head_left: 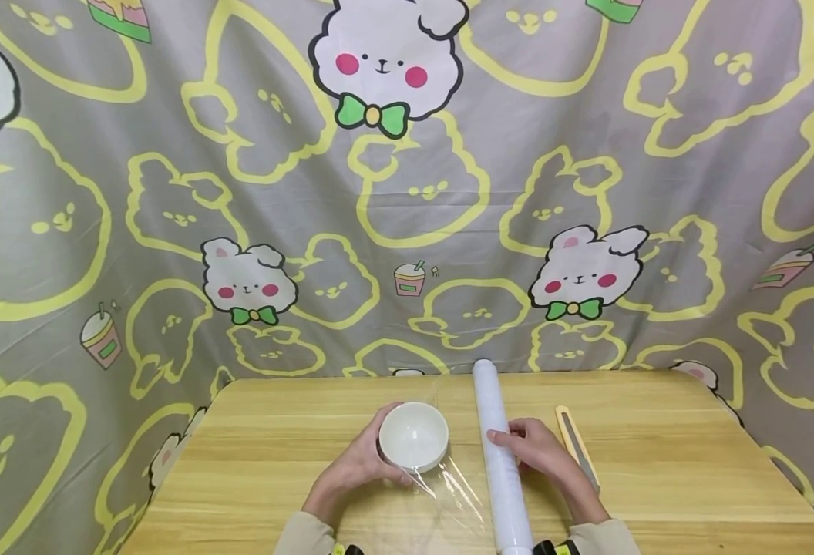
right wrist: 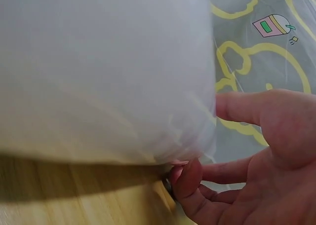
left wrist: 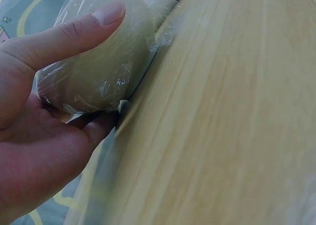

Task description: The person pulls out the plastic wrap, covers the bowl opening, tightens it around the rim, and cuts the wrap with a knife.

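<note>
A white bowl point(head_left: 414, 436) is gripped by my left hand point(head_left: 363, 462), thumb on the near side and fingers round its left. Clear plastic wrap point(head_left: 457, 486) stretches from the bowl to the cling film roll point(head_left: 500, 462). In the left wrist view, wrinkled film covers the side of the bowl point(left wrist: 98, 72) under the thumb of the left hand point(left wrist: 44, 106). My right hand point(head_left: 537, 447) holds the roll, thumb on top and fingers at its right side. The right wrist view shows the roll point(right wrist: 103, 72) very close, with the right hand's point(right wrist: 266, 156) fingertips at its lower edge.
A utility knife point(head_left: 577, 449) with a yellow-orange body lies on the wooden table point(head_left: 254, 455), right of the right hand. A grey curtain point(head_left: 407, 208) with cartoon prints hangs behind the table's far edge and at both sides.
</note>
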Demonstrator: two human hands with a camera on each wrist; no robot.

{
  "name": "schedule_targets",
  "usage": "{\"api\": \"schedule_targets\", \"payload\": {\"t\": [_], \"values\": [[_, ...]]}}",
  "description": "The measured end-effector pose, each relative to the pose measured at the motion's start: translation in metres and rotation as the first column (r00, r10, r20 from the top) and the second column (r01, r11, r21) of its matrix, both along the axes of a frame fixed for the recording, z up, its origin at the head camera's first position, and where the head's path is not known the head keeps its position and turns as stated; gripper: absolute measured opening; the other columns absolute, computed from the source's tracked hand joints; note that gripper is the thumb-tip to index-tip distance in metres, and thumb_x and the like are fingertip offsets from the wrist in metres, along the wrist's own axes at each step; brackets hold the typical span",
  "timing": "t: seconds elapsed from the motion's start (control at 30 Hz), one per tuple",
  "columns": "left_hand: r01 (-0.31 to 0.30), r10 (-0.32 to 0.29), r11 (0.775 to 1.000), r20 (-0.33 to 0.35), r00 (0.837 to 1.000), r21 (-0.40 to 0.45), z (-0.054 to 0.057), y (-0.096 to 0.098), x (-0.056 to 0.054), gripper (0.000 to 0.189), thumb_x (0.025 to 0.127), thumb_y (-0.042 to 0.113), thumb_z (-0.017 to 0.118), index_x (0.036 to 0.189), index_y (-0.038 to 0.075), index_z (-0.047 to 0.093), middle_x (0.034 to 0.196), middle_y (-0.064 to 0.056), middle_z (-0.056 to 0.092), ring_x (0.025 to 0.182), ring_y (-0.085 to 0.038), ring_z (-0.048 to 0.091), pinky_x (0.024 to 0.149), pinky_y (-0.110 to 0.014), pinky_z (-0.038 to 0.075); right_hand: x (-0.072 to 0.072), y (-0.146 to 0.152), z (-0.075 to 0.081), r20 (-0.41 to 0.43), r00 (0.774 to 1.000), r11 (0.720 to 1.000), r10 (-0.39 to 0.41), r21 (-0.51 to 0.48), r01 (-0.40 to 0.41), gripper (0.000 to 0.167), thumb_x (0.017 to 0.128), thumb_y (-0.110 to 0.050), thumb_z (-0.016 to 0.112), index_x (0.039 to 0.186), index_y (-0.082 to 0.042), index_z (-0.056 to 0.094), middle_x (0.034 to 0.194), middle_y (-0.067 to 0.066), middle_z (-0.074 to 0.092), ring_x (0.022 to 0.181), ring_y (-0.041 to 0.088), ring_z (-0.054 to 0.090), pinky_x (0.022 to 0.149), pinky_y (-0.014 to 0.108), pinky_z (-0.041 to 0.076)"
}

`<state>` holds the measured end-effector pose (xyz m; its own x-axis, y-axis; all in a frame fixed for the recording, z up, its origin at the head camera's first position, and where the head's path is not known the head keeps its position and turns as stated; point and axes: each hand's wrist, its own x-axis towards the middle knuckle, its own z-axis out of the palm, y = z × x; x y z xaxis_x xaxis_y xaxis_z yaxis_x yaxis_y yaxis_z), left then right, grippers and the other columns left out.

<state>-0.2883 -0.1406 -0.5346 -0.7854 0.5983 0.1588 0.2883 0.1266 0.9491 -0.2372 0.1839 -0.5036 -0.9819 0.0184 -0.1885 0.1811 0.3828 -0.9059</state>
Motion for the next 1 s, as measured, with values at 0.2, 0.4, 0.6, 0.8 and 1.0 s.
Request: {"api": "schedule_targets", "payload": {"t": [0.2,0.4,0.6,0.8,1.0], "values": [[0.001,-0.001,1.000,-0.001,1.000,-0.012,-0.0006,-0.0007,0.0007,0.117,0.061,-0.001,0.094,0.157,0.006,0.028,0.150,-0.022,0.043,0.132,-0.039,0.048,0.112,-0.051,0.037,0.0007,0.0012,0.0001,-0.003,1.000,1.000,0.019,-0.018,-0.019,0.062,0.095,-0.027,0.072,0.134,0.016,0.052,0.102,0.016,0.065,0.080,0.023,0.062,0.061,0.038,0.054],[-0.002,0.002,1.000,0.007,1.000,-0.006,-0.0015,-0.0021,0.0016,0.119,0.061,-0.003,0.094,0.158,0.005,0.026,0.151,-0.023,0.043,0.133,-0.040,0.047,0.113,-0.053,0.035,0.0010,0.0007,-0.0009,0.001,0.999,0.999,0.036,-0.035,-0.036,0.071,0.095,-0.026,0.073,0.143,0.016,0.042,0.105,0.019,0.064,0.081,0.024,0.064,0.062,0.039,0.055],[-0.005,0.005,1.000,0.005,1.000,-0.009,-0.0019,-0.0026,0.0012,0.119,0.061,-0.002,0.094,0.158,0.006,0.026,0.150,-0.022,0.043,0.132,-0.039,0.048,0.112,-0.050,0.035,0.0000,0.0000,-0.0004,-0.008,0.999,0.999,0.034,-0.024,-0.035,0.074,0.095,-0.027,0.074,0.145,0.015,0.039,0.104,0.018,0.063,0.081,0.023,0.063,0.061,0.038,0.055],[-0.007,0.007,1.000,0.009,1.000,-0.012,-0.0020,-0.0018,0.0008,0.119,0.061,-0.002,0.094,0.158,0.006,0.026,0.150,-0.023,0.043,0.132,-0.039,0.048,0.113,-0.052,0.035,0.0011,0.0014,0.0000,-0.005,0.999,0.999,0.036,-0.024,-0.036,0.077,0.095,-0.029,0.074,0.148,0.012,0.037,0.104,0.016,0.062,0.082,0.023,0.061,0.061,0.038,0.054],[-0.013,0.014,1.000,0.019,1.000,-0.013,-0.0025,-0.0007,0.0000,0.119,0.060,-0.002,0.094,0.158,0.007,0.026,0.150,-0.022,0.044,0.132,-0.038,0.048,0.113,-0.053,0.035,0.0042,0.0046,0.0055,-0.021,0.999,0.999,0.045,-0.001,-0.045,0.079,0.096,-0.031,0.072,0.150,0.011,0.034,0.104,0.016,0.060,0.078,0.023,0.059,0.059,0.037,0.053]]}}
